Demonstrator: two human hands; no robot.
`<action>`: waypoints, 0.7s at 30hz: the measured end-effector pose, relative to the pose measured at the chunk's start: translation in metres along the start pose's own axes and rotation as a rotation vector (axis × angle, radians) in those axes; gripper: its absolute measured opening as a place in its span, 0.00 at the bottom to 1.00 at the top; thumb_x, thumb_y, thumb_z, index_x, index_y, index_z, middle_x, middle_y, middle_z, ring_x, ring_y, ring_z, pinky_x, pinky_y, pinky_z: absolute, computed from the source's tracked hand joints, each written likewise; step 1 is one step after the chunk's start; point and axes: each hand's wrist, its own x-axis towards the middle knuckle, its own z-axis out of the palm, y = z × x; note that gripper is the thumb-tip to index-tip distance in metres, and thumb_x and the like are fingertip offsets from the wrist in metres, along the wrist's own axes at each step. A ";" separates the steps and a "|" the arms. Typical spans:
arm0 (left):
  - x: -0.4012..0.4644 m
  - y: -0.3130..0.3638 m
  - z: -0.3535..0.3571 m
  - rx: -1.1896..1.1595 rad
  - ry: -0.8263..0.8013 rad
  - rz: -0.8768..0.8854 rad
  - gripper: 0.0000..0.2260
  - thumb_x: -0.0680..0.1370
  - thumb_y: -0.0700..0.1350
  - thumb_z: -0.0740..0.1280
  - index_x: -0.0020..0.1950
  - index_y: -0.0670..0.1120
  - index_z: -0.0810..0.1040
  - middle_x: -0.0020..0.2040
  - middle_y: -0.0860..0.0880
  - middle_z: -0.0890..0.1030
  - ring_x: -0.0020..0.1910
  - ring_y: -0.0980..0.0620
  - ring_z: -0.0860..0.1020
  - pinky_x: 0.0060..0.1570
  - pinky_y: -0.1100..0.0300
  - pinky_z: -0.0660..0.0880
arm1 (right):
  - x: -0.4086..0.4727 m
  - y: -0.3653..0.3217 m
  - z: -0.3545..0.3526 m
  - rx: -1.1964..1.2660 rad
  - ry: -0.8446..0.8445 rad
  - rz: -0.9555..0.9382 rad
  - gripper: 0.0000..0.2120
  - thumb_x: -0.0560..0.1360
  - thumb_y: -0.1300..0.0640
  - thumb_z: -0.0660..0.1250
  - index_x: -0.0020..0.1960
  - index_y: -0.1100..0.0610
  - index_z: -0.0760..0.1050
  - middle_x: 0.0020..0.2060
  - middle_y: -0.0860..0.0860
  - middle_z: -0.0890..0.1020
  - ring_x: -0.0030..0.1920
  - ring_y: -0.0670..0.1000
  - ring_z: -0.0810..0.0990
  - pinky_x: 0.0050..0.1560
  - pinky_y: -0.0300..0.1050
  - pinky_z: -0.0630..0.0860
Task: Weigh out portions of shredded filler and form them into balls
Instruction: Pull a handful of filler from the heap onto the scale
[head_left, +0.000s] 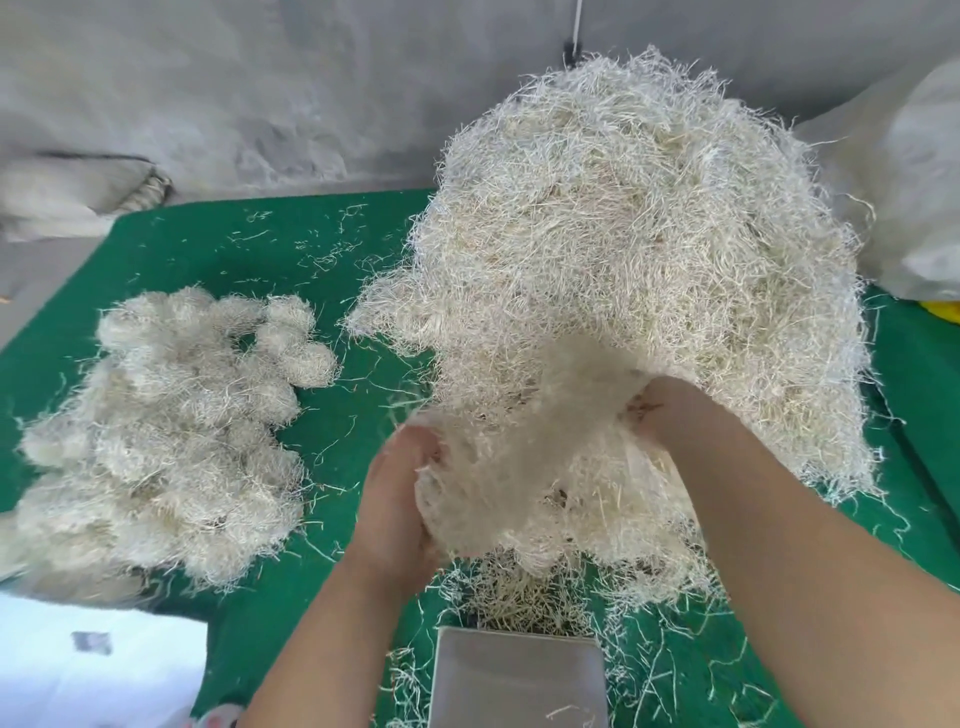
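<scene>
A tall heap of pale shredded filler (639, 249) covers the right half of the green table (332, 415). At its near foot, both hands are dug into a blurred clump of filler (524, 467). My left hand (400, 493) cups the clump from the left with curled fingers. My right hand (670, 410) grips it from the right, fingers buried in the strands. Below the clump sits the steel pan of a scale (519, 680) with a few strands on it. A pile of formed filler balls (171, 431) lies at the left.
Loose strands litter the green cover. A white bag (914, 208) stands at the far right, a yellow object (945, 312) beside it. A grey wall rises behind. White material (93, 670) lies at the near left corner.
</scene>
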 end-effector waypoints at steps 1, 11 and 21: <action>-0.003 0.002 -0.011 -0.025 0.016 -0.011 0.16 0.66 0.53 0.70 0.47 0.43 0.76 0.45 0.39 0.81 0.46 0.42 0.84 0.45 0.44 0.81 | 0.010 0.003 -0.007 -0.053 0.086 -0.005 0.14 0.82 0.64 0.64 0.66 0.65 0.77 0.46 0.56 0.83 0.36 0.54 0.79 0.34 0.44 0.78; -0.005 -0.005 -0.049 -0.094 0.239 -0.089 0.11 0.69 0.55 0.67 0.39 0.48 0.72 0.42 0.43 0.77 0.47 0.40 0.80 0.60 0.34 0.76 | 0.005 -0.003 -0.027 0.528 -0.029 -0.139 0.16 0.82 0.66 0.66 0.67 0.55 0.78 0.64 0.57 0.82 0.54 0.52 0.85 0.49 0.43 0.83; -0.009 0.010 -0.025 -0.211 0.047 0.029 0.20 0.64 0.59 0.71 0.49 0.48 0.78 0.48 0.42 0.79 0.49 0.42 0.82 0.54 0.41 0.80 | -0.089 0.014 -0.014 -1.052 0.200 -0.940 0.59 0.65 0.35 0.74 0.84 0.41 0.40 0.79 0.51 0.57 0.75 0.60 0.61 0.69 0.61 0.68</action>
